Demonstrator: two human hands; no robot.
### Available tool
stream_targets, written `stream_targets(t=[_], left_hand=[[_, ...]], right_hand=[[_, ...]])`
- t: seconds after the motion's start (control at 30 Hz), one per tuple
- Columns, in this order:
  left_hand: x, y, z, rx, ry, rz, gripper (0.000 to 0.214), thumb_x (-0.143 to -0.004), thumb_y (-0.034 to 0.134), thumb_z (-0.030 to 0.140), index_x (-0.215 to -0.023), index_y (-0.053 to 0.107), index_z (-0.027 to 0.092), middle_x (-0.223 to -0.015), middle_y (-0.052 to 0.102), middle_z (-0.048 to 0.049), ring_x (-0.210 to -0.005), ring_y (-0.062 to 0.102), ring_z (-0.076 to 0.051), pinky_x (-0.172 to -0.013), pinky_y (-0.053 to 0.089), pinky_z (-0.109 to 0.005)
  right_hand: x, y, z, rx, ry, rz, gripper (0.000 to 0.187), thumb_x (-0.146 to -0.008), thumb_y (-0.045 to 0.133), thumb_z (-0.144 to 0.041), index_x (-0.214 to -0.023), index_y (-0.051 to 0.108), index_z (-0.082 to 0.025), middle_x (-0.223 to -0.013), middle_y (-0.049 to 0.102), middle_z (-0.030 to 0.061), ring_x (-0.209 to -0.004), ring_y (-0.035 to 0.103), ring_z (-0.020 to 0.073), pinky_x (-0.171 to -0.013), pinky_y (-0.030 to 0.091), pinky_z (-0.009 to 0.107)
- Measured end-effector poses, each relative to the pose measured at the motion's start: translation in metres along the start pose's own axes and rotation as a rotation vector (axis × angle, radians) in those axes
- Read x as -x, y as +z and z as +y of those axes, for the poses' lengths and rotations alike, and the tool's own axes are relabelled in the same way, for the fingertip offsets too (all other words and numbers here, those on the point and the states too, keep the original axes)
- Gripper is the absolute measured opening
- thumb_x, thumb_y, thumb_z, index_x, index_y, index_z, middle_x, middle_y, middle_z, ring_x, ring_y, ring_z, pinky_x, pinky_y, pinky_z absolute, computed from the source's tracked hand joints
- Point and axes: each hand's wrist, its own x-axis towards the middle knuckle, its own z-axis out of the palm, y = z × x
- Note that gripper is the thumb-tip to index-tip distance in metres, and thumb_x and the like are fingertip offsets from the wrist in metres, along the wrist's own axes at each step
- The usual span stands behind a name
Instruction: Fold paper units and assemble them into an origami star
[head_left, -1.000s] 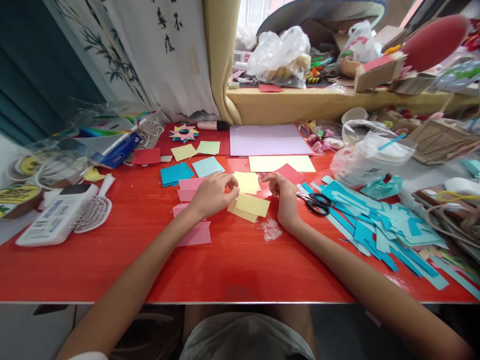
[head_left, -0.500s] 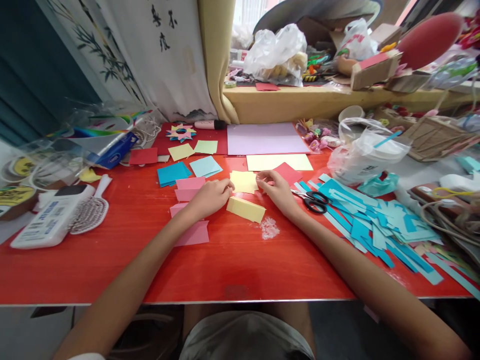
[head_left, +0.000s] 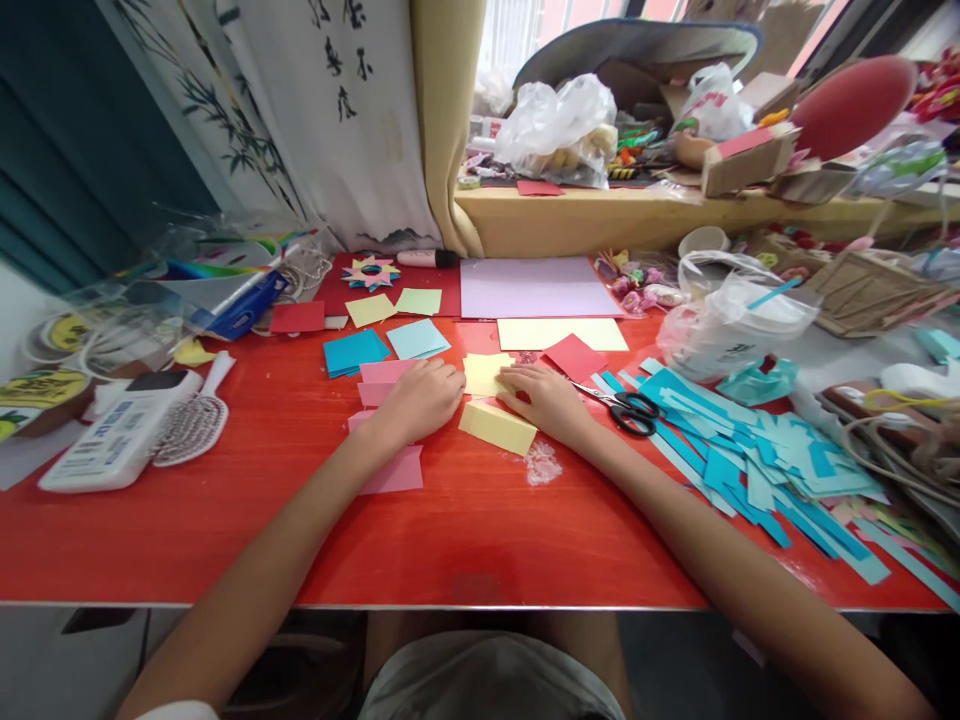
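Note:
A pale yellow square of paper (head_left: 486, 374) lies flat between my two hands. My left hand (head_left: 426, 398) is at its left edge, fingers bent and close together, their tips against that edge. On the right side, my right hand (head_left: 546, 398) lies flat over the paper's edge, fingers stretched out and thumb apart. Just below sits a folded yellow paper strip (head_left: 497, 427). Pink folded papers (head_left: 394, 472) are partly hidden under my left hand and forearm. Black-handled scissors (head_left: 634, 412) rest to the right of my right hand.
Blue paper squares (head_left: 355, 352) and a paper star ring (head_left: 370, 271) lie toward the back left. Cut blue paper strips (head_left: 750, 450) are heaped at right, near a plastic-bagged tub (head_left: 739, 335). A hairbrush (head_left: 193, 420) and white bottle (head_left: 116, 430) lie at left.
My right hand has gone from raised, pinching fingers at the yellow paper's edge to lying flat on it. My left hand has lowered at the left edge. The view has shifted slightly.

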Motion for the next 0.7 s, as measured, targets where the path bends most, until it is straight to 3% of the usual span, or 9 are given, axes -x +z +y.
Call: stream_targets(t=[0.27, 0.7], left_hand=[[0.0027, -0.0008, 0.0037, -0.07, 0.04, -0.024, 0.019, -0.091, 0.04, 0.022, -0.091, 0.056, 0.012, -0.095, 0.06, -0.0086, -0.089, 0.055, -0.022, -0.063, 0.039, -0.029], [0.0055, -0.0041, 0.008, -0.126, 0.07, -0.067, 0.017, -0.087, 0.041, 0.007, -0.093, 0.054, 0.015, -0.09, 0.06, -0.0058, -0.081, 0.056, -0.018, -0.048, 0.026, -0.026]], right_hand=[[0.0017, -0.0016, -0.0036, 0.155, -0.126, -0.018, 0.027, -0.092, 0.043, -0.026, -0.102, 0.067, -0.016, -0.11, 0.068, 0.0084, -0.102, 0.062, 0.0229, -0.087, 0.046, 0.033], [0.0037, -0.0037, -0.0071, 0.173, -0.066, 0.063, 0.025, -0.091, 0.041, -0.02, -0.083, 0.064, -0.016, -0.078, 0.069, 0.0079, -0.07, 0.062, 0.0179, -0.057, 0.036, 0.026]])
